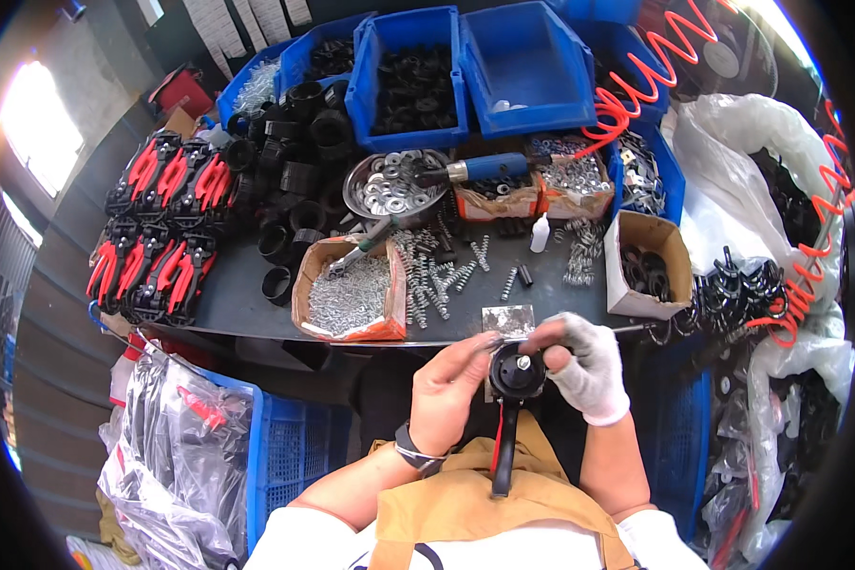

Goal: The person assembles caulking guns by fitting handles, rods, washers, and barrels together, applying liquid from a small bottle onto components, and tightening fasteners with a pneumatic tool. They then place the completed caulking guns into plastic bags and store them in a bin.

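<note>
Head view: a black round-headed tool (pixel 518 377) sits at the middle of the desk's (pixel 565 304) front edge, between two hands, its long handle pointing toward the wearer. The bare left hand (pixel 446 391) and white-gloved right hand (pixel 587 369) are apart, fingers curled at either side of its head; whether they grip firmly, I cannot tell. Coil springs (pixel 427 275) lie near the front edge, left of centre.

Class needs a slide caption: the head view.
Left hand and gloved right hand flank a black round-headed part; springs beyond.
</note>
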{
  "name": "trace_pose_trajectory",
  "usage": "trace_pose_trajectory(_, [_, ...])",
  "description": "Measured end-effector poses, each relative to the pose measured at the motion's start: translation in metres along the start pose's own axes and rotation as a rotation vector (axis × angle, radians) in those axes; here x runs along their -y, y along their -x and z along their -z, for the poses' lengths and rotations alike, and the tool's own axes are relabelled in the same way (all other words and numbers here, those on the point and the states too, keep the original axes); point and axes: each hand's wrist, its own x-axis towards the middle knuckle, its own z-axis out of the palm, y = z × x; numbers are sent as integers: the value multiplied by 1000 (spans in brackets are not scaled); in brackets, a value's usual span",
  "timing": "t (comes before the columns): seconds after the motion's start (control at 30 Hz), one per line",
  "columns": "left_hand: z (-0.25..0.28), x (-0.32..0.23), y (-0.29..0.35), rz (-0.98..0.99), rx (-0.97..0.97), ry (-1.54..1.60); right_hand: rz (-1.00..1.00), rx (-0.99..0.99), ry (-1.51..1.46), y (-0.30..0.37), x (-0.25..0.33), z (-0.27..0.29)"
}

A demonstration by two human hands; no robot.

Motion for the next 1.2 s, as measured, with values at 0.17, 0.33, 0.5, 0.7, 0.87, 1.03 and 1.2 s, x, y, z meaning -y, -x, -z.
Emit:
trace_pose_trajectory(0.17, [7, -17, -17, -1110, 299, -1200, -63, -261, -24, -70, 5, 31])
trace_pose_trajectory(0.33, [7, -5, -23, -951, 319, -894, -292, 16, 1105, -194, -69, 88])
trace_pose_trajectory(0.5, [17, -9, -23, -1113, 350, -1137, -516, 358, 1456, -220, -106, 70])
trace_pose_trajectory(0.7, [29, -14, 10, -82, -27, -285, -383, 354, 1431, -224, -111, 70])
trace_pose_trajectory(0.87, [26, -51, 6, 257, 222, 235, -352, 323, 1504, -233, -118, 96])
trace_pose_trajectory(1.03, [-25, -21, -11, -673, 346, -785, 181, 45, 1167, -187, -51, 65])
trace_pose_trajectory(1.2, [-15, -6, -9, -157, 224, -499, 151, 272, 408, -64, 34, 27])
